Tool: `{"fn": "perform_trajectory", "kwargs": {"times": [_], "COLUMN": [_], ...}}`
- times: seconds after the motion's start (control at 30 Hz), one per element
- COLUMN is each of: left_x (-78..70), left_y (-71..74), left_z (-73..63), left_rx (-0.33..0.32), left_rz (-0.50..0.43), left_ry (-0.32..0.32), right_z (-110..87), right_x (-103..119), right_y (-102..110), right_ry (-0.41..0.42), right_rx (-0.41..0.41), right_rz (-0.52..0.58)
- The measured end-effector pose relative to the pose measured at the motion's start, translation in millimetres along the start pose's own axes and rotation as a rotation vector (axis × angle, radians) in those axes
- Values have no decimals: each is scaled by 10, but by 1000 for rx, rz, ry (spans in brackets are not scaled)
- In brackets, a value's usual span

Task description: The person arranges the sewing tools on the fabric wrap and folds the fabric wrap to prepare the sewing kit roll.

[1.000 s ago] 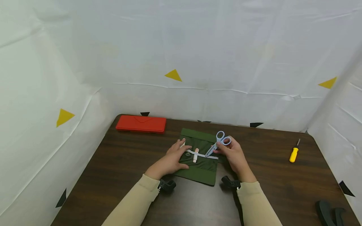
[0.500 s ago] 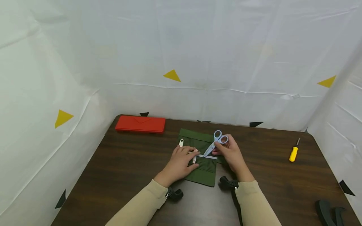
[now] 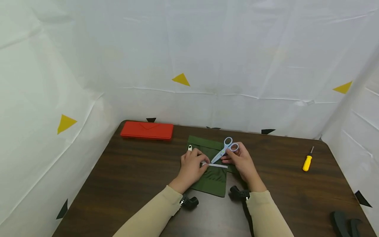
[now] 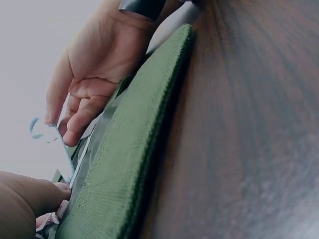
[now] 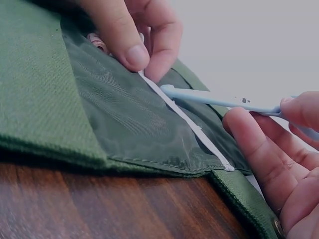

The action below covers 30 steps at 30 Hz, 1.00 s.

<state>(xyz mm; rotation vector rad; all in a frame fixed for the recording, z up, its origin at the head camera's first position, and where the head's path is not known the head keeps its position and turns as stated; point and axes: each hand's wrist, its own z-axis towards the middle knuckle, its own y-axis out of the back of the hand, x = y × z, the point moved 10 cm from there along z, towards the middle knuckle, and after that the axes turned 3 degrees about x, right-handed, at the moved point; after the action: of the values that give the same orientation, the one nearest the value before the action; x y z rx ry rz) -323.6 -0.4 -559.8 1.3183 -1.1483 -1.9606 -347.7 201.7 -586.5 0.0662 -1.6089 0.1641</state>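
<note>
A green fabric pouch [image 3: 214, 186] lies spread on the table, with a white elastic band [image 3: 219, 165] across its middle. My left hand [image 3: 190, 166] pinches the band between thumb and fingers, left of centre. My right hand [image 3: 241, 161] holds light blue scissors [image 3: 220, 154] by the handle end. Their closed blades slant down to the left, and in the right wrist view the blade tip [image 5: 167, 90] sits right beside the band. Under my left hand a small pinkish item [image 4: 62, 209] is partly hidden. A white-ended tool [image 3: 190, 147] sticks out beyond my left fingers.
A red case [image 3: 147, 130] sits at the table's back left. To the right lies a yellow-handled screwdriver [image 3: 308, 162]. Dark curved objects [image 3: 344, 223] rest at the front right corner. White sheeting [image 3: 207, 49] hangs behind the table and along both sides.
My left hand has moved right along the pouch and now pinches the band, covering the small pinkish item. The scissors have shifted slightly left in my right hand.
</note>
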Motion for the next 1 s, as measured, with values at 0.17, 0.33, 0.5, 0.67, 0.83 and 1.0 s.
{"fn": "perform_trajectory", "kwargs": {"times": [0.17, 0.33, 0.5, 0.67, 0.83, 1.0], "left_x": [8, -25, -5, 16, 12, -7], "left_y": [12, 41, 34, 14, 21, 39], "left_z": [-1, 32, 60, 54, 46, 41], "left_rx": [-2, -15, -20, -4, -4, -8], "left_rz": [-44, -88, -103, -86, -90, -95], "left_ry": [25, 34, 48, 56, 57, 57], "right_z": [-4, -1, -7, -13, -2, 4], "right_x": [-5, 18, 45, 48, 52, 62], "right_y": [4, 7, -8, -34, -37, -38], "right_ry": [-4, 16, 42, 41, 47, 72], "right_rx": [-2, 6, 12, 43, 52, 30], "right_rz": [-8, -2, 8, -23, -42, -15]}}
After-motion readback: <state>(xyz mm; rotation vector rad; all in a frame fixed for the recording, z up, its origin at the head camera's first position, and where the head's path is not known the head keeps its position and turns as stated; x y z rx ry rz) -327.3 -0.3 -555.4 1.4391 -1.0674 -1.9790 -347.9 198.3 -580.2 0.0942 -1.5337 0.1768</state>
